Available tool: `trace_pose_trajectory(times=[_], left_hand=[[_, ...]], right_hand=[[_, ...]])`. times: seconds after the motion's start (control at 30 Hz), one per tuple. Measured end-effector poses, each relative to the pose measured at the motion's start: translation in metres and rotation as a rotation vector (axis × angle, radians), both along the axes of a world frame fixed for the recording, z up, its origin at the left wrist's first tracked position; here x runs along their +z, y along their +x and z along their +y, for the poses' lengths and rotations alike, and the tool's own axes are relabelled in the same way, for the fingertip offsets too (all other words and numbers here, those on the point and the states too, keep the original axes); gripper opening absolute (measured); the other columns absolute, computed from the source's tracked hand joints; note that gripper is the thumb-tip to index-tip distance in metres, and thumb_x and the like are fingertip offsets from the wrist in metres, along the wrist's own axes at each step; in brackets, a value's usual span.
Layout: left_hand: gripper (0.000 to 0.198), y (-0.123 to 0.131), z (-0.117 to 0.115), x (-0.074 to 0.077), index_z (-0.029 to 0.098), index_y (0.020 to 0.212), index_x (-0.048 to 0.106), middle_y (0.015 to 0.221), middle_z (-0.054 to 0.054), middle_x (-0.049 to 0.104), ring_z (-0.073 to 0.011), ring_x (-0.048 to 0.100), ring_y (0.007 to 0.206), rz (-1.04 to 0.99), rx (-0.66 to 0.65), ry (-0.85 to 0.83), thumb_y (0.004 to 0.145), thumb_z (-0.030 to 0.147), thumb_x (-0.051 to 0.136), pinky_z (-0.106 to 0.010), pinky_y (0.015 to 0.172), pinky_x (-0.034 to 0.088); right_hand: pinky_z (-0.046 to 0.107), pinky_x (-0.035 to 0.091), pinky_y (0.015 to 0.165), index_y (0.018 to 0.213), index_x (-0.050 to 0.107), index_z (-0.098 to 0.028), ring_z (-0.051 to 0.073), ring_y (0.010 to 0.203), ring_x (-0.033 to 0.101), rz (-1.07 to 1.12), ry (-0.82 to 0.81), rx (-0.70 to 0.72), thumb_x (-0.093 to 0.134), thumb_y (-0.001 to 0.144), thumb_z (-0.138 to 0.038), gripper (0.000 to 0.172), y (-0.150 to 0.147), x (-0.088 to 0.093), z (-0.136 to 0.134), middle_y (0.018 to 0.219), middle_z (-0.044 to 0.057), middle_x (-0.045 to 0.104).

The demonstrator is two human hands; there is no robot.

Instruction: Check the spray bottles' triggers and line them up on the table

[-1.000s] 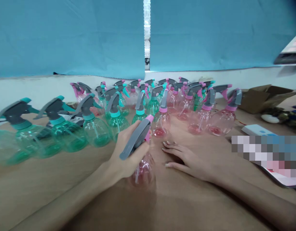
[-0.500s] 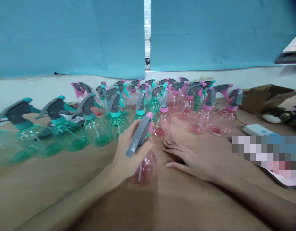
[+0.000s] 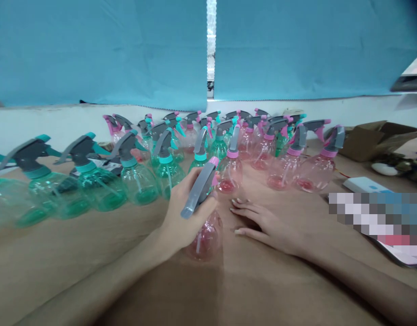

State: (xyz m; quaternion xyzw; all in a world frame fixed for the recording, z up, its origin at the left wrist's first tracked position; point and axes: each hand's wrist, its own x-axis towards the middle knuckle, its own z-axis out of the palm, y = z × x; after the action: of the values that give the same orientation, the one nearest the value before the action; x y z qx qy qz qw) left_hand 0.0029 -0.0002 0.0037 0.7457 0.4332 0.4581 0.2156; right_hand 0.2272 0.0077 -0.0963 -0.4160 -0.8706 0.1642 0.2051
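Note:
My left hand (image 3: 186,199) is wrapped round the neck of a clear pink spray bottle (image 3: 208,240) with a grey head and pink nozzle. The bottle is upright at the middle of the table, and my fingers hide its collar. To the right, my right hand (image 3: 259,222) lies on the table with fingers stretched out, holding nothing. Just beyond the hands is another pink spray bottle (image 3: 230,174). A green spray bottle (image 3: 169,174) is past my left hand, in a row of green ones running to the left.
Several more pink and green spray bottles (image 3: 262,151) crowd the back of the brown table (image 3: 262,290). At right are an open cardboard box (image 3: 364,140), a small white box (image 3: 366,184) and a blurred-out flat item (image 3: 395,246). A blue curtain (image 3: 100,54) hangs behind.
The whole view has shifted slightly, so things appear a little farther right. Both hands and the held spray bottle keep about the same places on the table.

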Motion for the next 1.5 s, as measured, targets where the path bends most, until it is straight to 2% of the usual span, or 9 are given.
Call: trace_pose_trajectory(times=[0.17, 0.47, 0.63, 0.73, 1.07, 1.27, 1.5], left_hand=[[0.020, 0.001, -0.001, 0.001, 0.023, 0.095, 0.054, 0.066, 0.004, 0.049, -0.0128, 0.044, 0.056, -0.007, -0.002, 0.001, 0.075, 0.020, 0.053, -0.026, 0.049, 0.034], [0.012, 0.000, 0.001, -0.002, 0.024, 0.087, 0.050, 0.064, 0.005, 0.044, -0.0108, 0.035, 0.050, -0.026, -0.017, -0.032, 0.076, 0.020, 0.053, -0.025, 0.047, 0.031], [0.013, 0.000, 0.002, -0.002, 0.024, 0.089, 0.049, 0.076, 0.002, 0.052, -0.0128, 0.043, 0.060, -0.012, -0.021, -0.014, 0.077, 0.020, 0.052, -0.027, 0.057, 0.038], [0.010, 0.001, 0.002, -0.002, 0.024, 0.086, 0.049, 0.073, 0.003, 0.049, -0.0140, 0.044, 0.063, 0.000, -0.012, 0.014, 0.077, 0.019, 0.052, -0.028, 0.061, 0.039], [0.019, 0.013, 0.004, -0.003, 0.026, 0.085, 0.050, 0.069, 0.004, 0.047, -0.0141, 0.044, 0.059, -0.007, -0.004, 0.009, 0.069, 0.015, 0.052, -0.027, 0.056, 0.039], [0.018, 0.015, 0.005, -0.004, 0.025, 0.086, 0.049, 0.068, 0.004, 0.049, -0.0143, 0.047, 0.059, -0.008, -0.025, 0.012, 0.071, 0.015, 0.049, -0.028, 0.055, 0.039], [0.013, 0.019, 0.003, 0.000, 0.024, 0.072, 0.043, 0.064, 0.005, 0.040, -0.0118, 0.037, 0.054, -0.039, -0.007, 0.037, 0.069, 0.013, 0.050, -0.026, 0.051, 0.035]], right_hand=[[0.048, 0.031, 0.109, 0.135, 0.045, -0.025, 0.026, 0.132, 0.037, -0.016, 0.006, 0.000, 0.048, 0.088, -0.054, 0.056, 0.000, 0.001, 0.000, 0.142, 0.006, 0.043], [0.047, 0.030, 0.109, 0.135, 0.044, -0.022, 0.025, 0.133, 0.035, -0.043, 0.009, -0.008, 0.046, 0.088, -0.056, 0.058, 0.000, 0.001, 0.000, 0.144, 0.007, 0.041], [0.046, 0.030, 0.110, 0.135, 0.044, -0.020, 0.025, 0.133, 0.035, -0.049, 0.009, -0.008, 0.045, 0.088, -0.057, 0.060, -0.001, 0.000, 0.000, 0.144, 0.007, 0.041], [0.047, 0.031, 0.109, 0.134, 0.045, -0.021, 0.025, 0.132, 0.036, -0.031, 0.025, -0.006, 0.045, 0.088, -0.056, 0.058, -0.001, -0.001, 0.000, 0.143, 0.007, 0.042], [0.047, 0.032, 0.108, 0.134, 0.046, -0.020, 0.026, 0.131, 0.039, -0.018, 0.032, -0.008, 0.045, 0.088, -0.057, 0.059, -0.001, 0.001, 0.000, 0.141, 0.009, 0.045], [0.047, 0.032, 0.108, 0.134, 0.046, -0.019, 0.026, 0.131, 0.038, 0.002, 0.036, 0.000, 0.046, 0.088, -0.057, 0.059, -0.001, 0.002, 0.000, 0.141, 0.009, 0.044], [0.048, 0.035, 0.106, 0.133, 0.047, -0.020, 0.027, 0.129, 0.041, 0.012, 0.041, 0.007, 0.046, 0.087, -0.057, 0.059, -0.001, 0.000, 0.001, 0.138, 0.010, 0.048]])
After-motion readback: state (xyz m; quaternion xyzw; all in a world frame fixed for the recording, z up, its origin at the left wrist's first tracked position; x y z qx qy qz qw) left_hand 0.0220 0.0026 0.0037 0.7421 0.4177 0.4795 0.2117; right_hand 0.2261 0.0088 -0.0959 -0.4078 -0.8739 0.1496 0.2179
